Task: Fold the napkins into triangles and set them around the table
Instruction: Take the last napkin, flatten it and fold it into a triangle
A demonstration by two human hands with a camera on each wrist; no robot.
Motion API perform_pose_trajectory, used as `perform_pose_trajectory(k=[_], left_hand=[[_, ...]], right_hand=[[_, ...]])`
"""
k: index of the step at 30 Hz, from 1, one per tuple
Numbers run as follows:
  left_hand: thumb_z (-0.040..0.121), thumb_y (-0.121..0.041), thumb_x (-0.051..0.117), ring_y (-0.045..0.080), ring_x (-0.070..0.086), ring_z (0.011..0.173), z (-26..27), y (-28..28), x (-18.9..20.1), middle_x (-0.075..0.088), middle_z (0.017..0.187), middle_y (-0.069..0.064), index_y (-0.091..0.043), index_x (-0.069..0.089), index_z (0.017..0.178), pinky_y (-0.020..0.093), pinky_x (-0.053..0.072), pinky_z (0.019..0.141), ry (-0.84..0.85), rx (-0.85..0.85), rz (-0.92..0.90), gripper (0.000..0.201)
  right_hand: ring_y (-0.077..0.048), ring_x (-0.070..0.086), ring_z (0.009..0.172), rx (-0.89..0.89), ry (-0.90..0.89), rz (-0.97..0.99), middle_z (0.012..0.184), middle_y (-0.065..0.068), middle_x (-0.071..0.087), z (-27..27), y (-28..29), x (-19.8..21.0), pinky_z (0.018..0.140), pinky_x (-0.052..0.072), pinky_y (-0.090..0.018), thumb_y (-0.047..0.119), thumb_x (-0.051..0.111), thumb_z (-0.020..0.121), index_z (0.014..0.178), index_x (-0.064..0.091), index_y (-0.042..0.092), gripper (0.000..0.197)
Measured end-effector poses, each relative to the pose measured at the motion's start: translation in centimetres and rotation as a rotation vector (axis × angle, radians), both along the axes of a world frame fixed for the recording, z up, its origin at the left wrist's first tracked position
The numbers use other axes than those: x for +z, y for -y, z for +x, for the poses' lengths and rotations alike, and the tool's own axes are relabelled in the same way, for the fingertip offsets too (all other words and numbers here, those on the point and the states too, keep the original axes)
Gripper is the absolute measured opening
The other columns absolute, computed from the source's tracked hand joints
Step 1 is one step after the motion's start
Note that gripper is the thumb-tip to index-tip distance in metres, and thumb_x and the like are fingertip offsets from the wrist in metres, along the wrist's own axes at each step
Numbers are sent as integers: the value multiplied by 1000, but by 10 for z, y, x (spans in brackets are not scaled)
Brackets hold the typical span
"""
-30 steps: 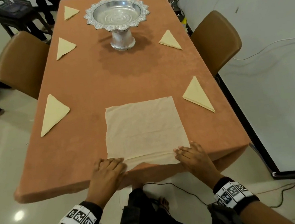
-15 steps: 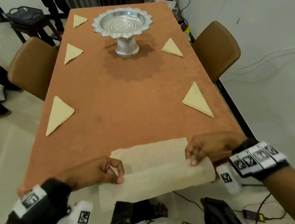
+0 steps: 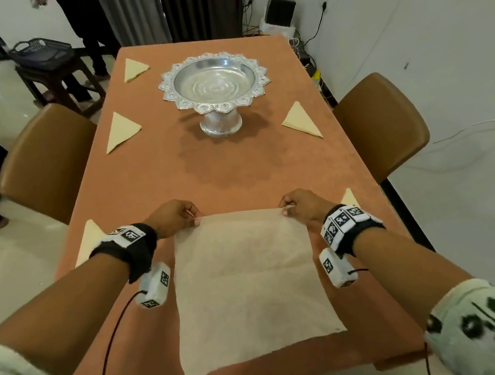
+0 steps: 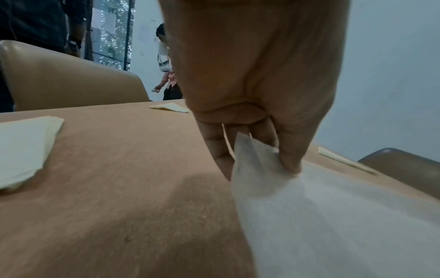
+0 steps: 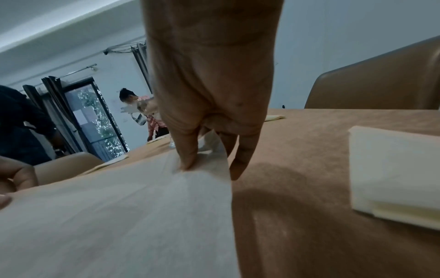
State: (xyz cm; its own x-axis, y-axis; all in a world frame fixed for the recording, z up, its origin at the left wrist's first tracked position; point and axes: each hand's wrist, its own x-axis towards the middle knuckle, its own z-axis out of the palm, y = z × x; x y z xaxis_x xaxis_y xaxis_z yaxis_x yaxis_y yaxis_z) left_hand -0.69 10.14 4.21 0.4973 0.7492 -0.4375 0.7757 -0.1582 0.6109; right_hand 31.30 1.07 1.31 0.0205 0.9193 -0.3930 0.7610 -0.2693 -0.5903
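Note:
A cream napkin (image 3: 248, 288) lies spread as a square on the orange tablecloth (image 3: 233, 170) near the front edge. My left hand (image 3: 180, 219) pinches its far left corner (image 4: 252, 159) between thumb and fingers. My right hand (image 3: 298, 207) pinches the far right corner (image 5: 209, 159) the same way. Several folded triangle napkins lie round the table: two at the left (image 3: 122, 132) (image 3: 134, 69), one at the right (image 3: 301, 121), one half hidden under my left wrist (image 3: 89, 241) and one behind my right wrist (image 3: 349, 198).
A silver pedestal bowl (image 3: 214, 85) stands in the middle of the table's far half. Brown chairs flank the table at left (image 3: 46, 161) and right (image 3: 383, 123). People stand beyond the far left corner beside a dark stool (image 3: 44, 64). Cables trail along the right wall.
Both hands took the napkin's near edge, lifted it and carried it forward over the table. The napkin now lies spread again, held at its far corners.

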Motion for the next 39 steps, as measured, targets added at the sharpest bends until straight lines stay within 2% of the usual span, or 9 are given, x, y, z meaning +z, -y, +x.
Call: perform_pose_trajectory(k=[7,10,14,18,21,25,30,35,39], left_hand=[[91,-18,61,22,56,108,1,-28,-27,59,125,3,-18,59,119,33,44,89,-33,69,106,28],[90,-25,62,21,48,118,-7,2,-20,52,133,0,-21,53,127,31,38,91,-17,60,268,38],[87,-30,67,22,48,123,-27,81,-17,51,138,0,-25,56,127,37,40,95,12,-59,398,42],[82,-44,63,19,61,101,-54,175,-33,64,115,-8,-33,66,109,35,48,74,-125,-165,515,29],[75,-47,67,16,63,84,-74,221,-51,67,99,-10,-35,70,96,29,39,61,-227,-118,552,25],[80,-35,71,17,62,80,-82,243,-65,68,98,-8,-29,73,96,32,43,62,-265,-49,610,18],[83,-22,71,19,59,79,-73,242,-72,67,92,-5,-25,71,90,33,40,65,-183,68,632,8],[85,-31,56,20,56,67,-73,246,-72,64,76,-6,-24,66,77,31,34,60,-192,24,717,15],[87,-42,37,13,55,66,-81,277,-72,61,75,-11,-29,63,80,31,42,59,-178,1,684,30]], right_hand=[[-29,56,111,-60,84,60,122,-15,59,4,-31,-21,94,43,-31,-3,59,82,119,58,4,37],[-26,44,124,-38,204,170,132,-5,51,1,-7,-11,101,37,-38,10,62,84,128,54,14,45],[-23,46,119,-63,222,305,126,-2,55,-23,60,9,96,40,-41,14,60,88,122,58,19,34],[-23,56,102,-2,191,330,104,1,64,-44,148,1,84,43,-41,16,64,85,100,68,20,15],[-20,58,95,58,190,257,97,4,64,-51,206,-15,75,41,-35,28,64,82,95,69,23,16],[-19,64,75,130,305,369,83,7,65,-50,246,-38,58,47,-32,27,66,64,84,68,25,20],[-18,61,70,146,371,487,80,5,65,-49,253,-48,57,46,-29,23,46,78,81,71,21,25],[-18,57,68,216,449,488,78,5,63,-48,251,-44,60,39,-27,7,72,72,81,68,21,17],[-16,58,70,266,430,467,77,8,62,-47,273,-41,59,44,-29,12,75,71,79,66,25,17]])
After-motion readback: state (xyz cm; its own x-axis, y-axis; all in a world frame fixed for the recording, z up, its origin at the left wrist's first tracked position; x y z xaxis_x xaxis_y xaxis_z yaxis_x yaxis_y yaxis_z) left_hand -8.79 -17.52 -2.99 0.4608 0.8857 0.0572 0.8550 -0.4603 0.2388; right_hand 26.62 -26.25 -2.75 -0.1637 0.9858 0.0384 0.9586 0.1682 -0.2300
